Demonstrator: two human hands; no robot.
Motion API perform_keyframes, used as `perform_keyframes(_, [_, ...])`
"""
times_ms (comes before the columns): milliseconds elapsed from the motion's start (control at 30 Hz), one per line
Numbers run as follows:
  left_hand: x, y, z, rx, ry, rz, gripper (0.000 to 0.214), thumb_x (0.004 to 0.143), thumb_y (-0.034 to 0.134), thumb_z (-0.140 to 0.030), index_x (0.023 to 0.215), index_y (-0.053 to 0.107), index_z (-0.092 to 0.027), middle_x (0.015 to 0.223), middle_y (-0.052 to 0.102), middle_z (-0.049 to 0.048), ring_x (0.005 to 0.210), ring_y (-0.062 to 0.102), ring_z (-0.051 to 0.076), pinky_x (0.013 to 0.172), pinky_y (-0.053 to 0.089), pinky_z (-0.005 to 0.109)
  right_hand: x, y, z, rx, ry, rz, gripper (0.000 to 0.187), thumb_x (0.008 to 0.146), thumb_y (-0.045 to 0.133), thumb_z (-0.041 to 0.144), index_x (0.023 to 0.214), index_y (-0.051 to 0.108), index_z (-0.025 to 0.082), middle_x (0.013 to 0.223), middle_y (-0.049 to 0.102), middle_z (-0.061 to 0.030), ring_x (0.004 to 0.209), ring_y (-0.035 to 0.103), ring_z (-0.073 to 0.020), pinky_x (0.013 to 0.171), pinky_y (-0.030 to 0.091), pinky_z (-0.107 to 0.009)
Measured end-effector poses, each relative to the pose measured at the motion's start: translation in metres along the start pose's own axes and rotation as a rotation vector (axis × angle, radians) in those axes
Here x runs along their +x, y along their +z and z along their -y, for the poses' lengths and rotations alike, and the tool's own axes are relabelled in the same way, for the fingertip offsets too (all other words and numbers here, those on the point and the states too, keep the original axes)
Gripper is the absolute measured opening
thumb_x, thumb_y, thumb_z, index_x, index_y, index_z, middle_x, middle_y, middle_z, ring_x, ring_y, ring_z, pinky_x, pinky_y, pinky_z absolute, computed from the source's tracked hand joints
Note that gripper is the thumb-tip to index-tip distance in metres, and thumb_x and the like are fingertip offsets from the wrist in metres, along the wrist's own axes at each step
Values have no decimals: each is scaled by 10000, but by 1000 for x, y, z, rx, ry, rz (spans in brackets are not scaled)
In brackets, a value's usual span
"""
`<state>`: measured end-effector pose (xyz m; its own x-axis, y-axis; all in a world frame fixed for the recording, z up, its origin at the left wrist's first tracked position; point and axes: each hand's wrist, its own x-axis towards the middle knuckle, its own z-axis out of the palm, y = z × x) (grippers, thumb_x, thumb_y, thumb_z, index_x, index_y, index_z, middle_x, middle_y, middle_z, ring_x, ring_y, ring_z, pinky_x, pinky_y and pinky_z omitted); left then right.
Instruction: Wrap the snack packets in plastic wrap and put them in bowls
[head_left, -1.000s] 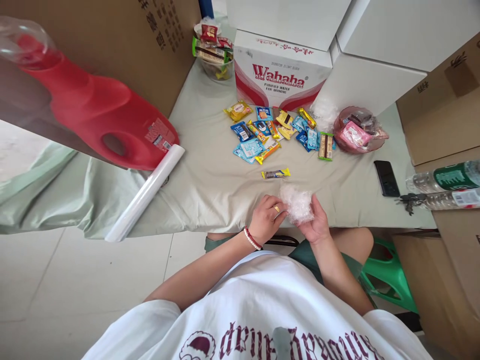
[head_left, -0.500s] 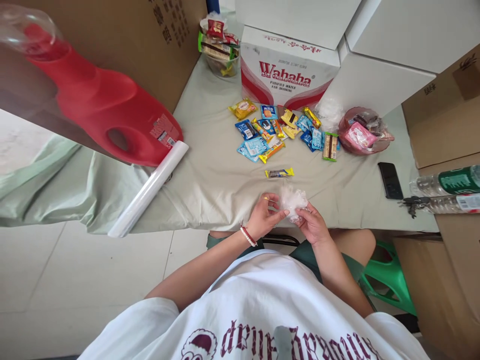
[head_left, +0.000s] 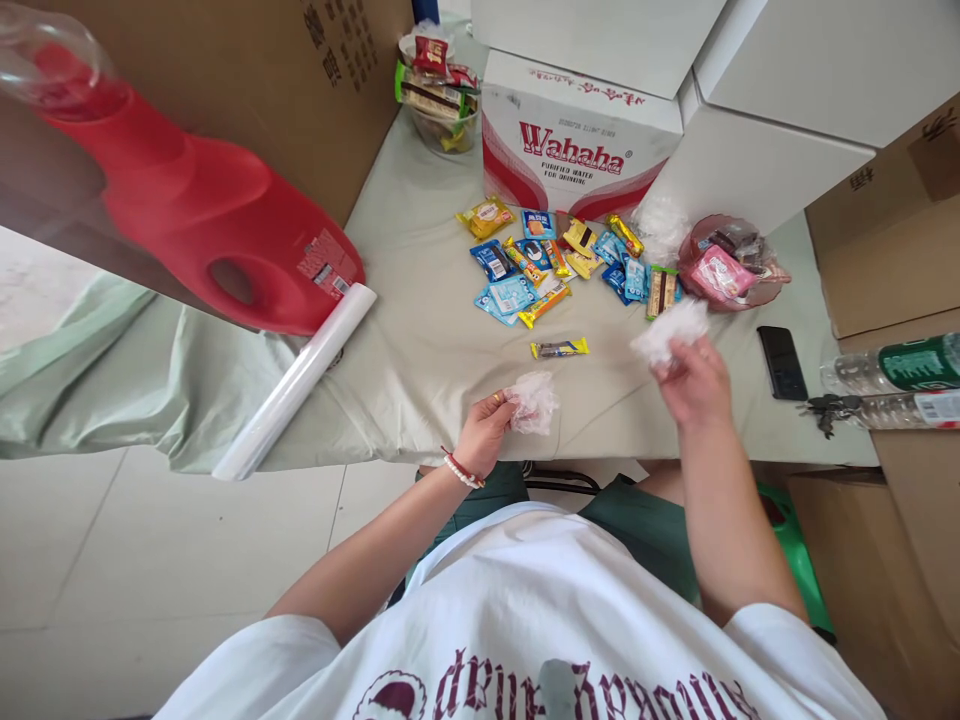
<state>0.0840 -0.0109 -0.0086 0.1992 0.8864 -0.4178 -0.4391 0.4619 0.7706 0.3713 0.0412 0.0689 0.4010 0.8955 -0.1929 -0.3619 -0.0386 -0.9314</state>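
Hands, previously together, now separated: the left hand [head_left: 486, 428] pinches a crumpled, translucent-white plastic film [head_left: 534, 403]; the right hand [head_left: 694, 375] grips a similar, blurred plastic bundle [head_left: 666, 332]; dividing appears done.

Right hand [head_left: 696, 382] and its crumpled plastic [head_left: 669, 332] are kinda blurry, the red jug [head_left: 217, 215] runs off the left edge, the right arm [head_left: 721, 510] hides part of the green stool [head_left: 804, 560], and the shirt print [head_left: 504, 690] gets chopped at the bottom.
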Motion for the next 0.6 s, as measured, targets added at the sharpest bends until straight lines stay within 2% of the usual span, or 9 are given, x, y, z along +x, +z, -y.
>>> perform_keyframes(67, [-3,0,-1,-18,-3,0,365,705,891,-479,832,726,-179,809,720,12,762,676,154,797,586,336,49,13,30,-48,-75,-18,285,774,851,310,983,665,262,940,676,7,736,618,-122,530,500,-222])
perform_keyframes(133, [-4,1,-2,-44,5,-12,385,683,915,-466,837,703,-184,801,711,-2,761,681,144,790,577,319,87,28,51,-133,-35,-27,205,914,754,379,1008,641,236,954,672,-30,811,650,-148,630,563,-290])
perform_keyframes(200, [-5,1,-2,-63,27,-50,434,652,942,-466,856,679,-189,780,706,-14,723,669,126,724,546,278,100,44,56,-193,-13,-4,207,955,720,393,1035,632,224,983,673,-47,853,669,-158,691,588,-330])
perform_keyframes(267, [-5,0,-3,-58,58,-96,469,633,956,-473,859,660,-188,741,692,-24,660,629,100,635,485,233,81,58,41,-236,4,102,276,902,782,397,1085,646,241,1068,685,-47,892,685,-165,714,603,-338])
perform_keyframes(333, [-5,0,-4,-38,83,-126,477,626,960,-481,828,646,-184,703,668,-34,619,584,80,590,439,211,39,64,10,-309,53,295,444,782,882,398,1157,674,284,1202,684,-43,964,695,-185,727,615,-339])
perform_keyframes(400, [-3,0,-6,-34,83,-126,483,619,961,-492,802,639,-182,706,666,-34,630,582,81,607,454,212,-11,62,-28,-447,102,515,676,618,973,345,1235,700,312,1347,649,-47,1075,680,-217,773,618,-337])
perform_keyframes(433, [-2,-1,-7,-38,79,-122,486,615,962,-496,795,638,-181,709,667,-33,642,587,85,621,467,215,-33,58,-46,-512,122,569,703,576,988,333,1225,720,306,1343,655,-48,1080,672,-221,800,616,-336])
perform_keyframes(533, [2,-1,-13,-66,62,-120,470,608,967,-471,782,638,-182,706,660,-39,642,580,80,620,468,207,-74,41,-85,-519,212,457,405,672,914,440,994,765,246,975,711,-30,816,641,-168,726,596,-312])
perform_keyframes(600, [5,-2,-16,-104,41,-118,447,598,971,-424,777,638,-185,712,656,-46,637,574,74,608,460,198,-83,27,-93,-411,262,322,342,714,873,488,889,733,229,803,662,-1,687,579,-136,656,563,-288])
